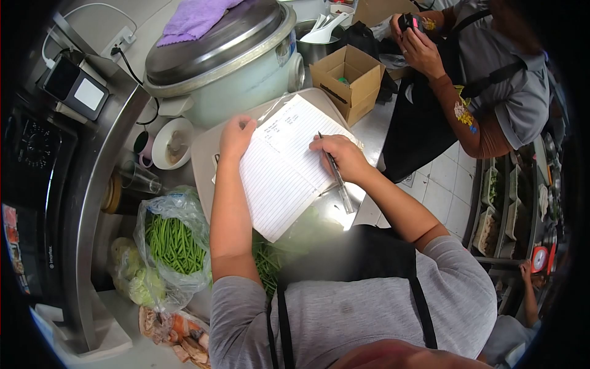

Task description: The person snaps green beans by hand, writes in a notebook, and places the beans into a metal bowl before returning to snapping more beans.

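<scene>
In my right hand [341,157] is a dark pen with a clear end [336,175], its tip pointing up over lined paper. The lined notebook [286,178] lies spread under both hands, with handwriting near its top and blank lines below. At the notebook's upper left edge, my left hand [236,138] grips the paper with curled fingers. Beneath is a beige tray [201,163]. To the left of my left forearm sits a clear plastic bag of green beans [175,246], beside a bag of pale green vegetables [132,270].
A large lidded container [227,92] with a purple cloth [193,21] stands behind the tray. Nearby are a cardboard box [349,83], a white bowl [172,144] and a glass [138,175]. On the right, another person [491,80] holds a small dark device. Packed meat [178,332] lies lower left.
</scene>
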Available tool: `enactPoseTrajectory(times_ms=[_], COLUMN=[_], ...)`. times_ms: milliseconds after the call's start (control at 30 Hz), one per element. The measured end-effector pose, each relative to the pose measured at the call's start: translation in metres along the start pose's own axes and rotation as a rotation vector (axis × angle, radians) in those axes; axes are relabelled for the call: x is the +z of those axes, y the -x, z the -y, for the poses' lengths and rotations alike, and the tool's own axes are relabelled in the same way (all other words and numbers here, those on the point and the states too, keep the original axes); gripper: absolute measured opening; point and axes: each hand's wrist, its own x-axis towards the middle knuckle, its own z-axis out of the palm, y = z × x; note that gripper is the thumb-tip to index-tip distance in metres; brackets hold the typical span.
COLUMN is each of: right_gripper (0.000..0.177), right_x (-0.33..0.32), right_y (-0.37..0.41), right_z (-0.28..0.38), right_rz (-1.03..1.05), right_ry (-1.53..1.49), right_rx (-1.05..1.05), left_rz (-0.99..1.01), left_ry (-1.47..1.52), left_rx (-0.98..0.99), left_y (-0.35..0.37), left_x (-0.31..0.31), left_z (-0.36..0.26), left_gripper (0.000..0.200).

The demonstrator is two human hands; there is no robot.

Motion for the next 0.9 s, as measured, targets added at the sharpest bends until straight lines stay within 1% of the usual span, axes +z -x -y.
enactPoseTrajectory(times_ms=[133,233,633,733,900], right_gripper=[0.029,0.028,0.028,0.029,0.029], right_x=[0.0008,0.0002,-0.0023,-0.0008,0.0005], right_y=[-0.0001,-0.0001,0.0002,0.0004,0.0012], right_z=[-0.0020,0.0010,-0.0012,-0.0017,-0.0052], right_rz=[0.012,-0.026,0.044,0.016,0.051], right_ry=[-0.010,0.010,-0.005,0.000,-0.022], right_rx=[0.013,-0.012,0.020,0.005,0.028], left_rz=[0.002,0.003,0.006,0.004,-0.002], left_ry=[0.005,0.000,-0.010,-0.008,-0.013], left_rx=[0.000,0.001,-0.006,-0.006,0.002], left_y=[-0.0007,-0.0010,-0.0016,-0.0015,-0.0014], left_x=[0.0009,0.0008,0.0008,0.0008,0.0015], left_z=[0.0021,0.0023,0.0023,0.0019,0.0029], left_gripper=[0.024,0.024,0.023,0.023,0.023])
